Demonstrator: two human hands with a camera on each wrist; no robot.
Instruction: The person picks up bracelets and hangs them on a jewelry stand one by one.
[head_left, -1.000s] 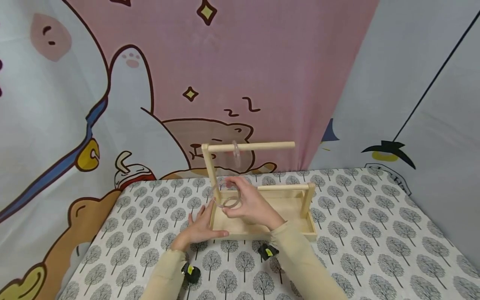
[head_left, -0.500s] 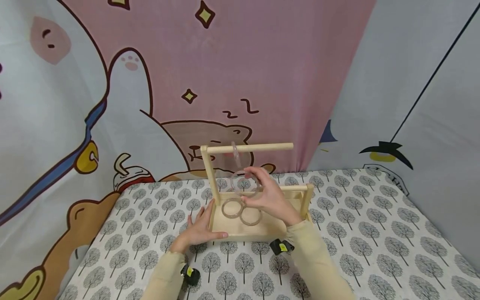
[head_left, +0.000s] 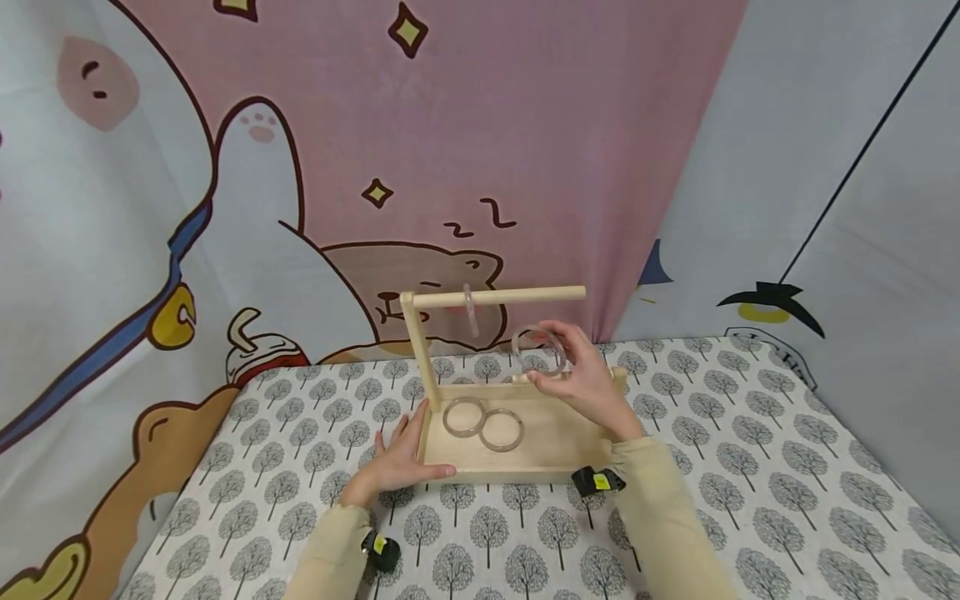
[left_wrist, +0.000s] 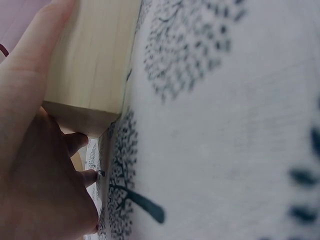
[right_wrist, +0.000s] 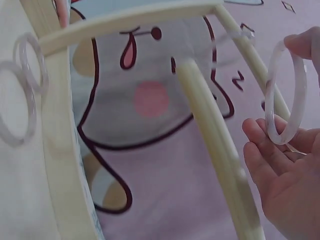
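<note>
A translucent pale bangle (right_wrist: 301, 95) is held upright between the thumb and fingers of my right hand (head_left: 588, 379). In the head view it overlaps the free left end of the stand's lower bar (right_wrist: 215, 135); the right wrist view shows the two apart. My left hand (head_left: 397, 458) rests at the front left corner of the wooden tray (head_left: 510, 477), thumb along the front edge and fingers spread along the left side. Two more bangles, one on the left (head_left: 465, 435) and one on the right (head_left: 501, 450), lie side by side in the tray.
Another bangle (head_left: 471, 312) hangs on the upper bar (head_left: 536, 294), which a tall post (head_left: 422, 350) carries at the left. A short post at the right carries the lower bar. The cloth (head_left: 750, 467) has a tree print; a cartoon curtain (head_left: 525, 150) hangs behind.
My right hand has carried its bangle right and upward, from over the tray's left part toward the lower bar. The two bangles in the tray have come into view. My left hand stays put.
</note>
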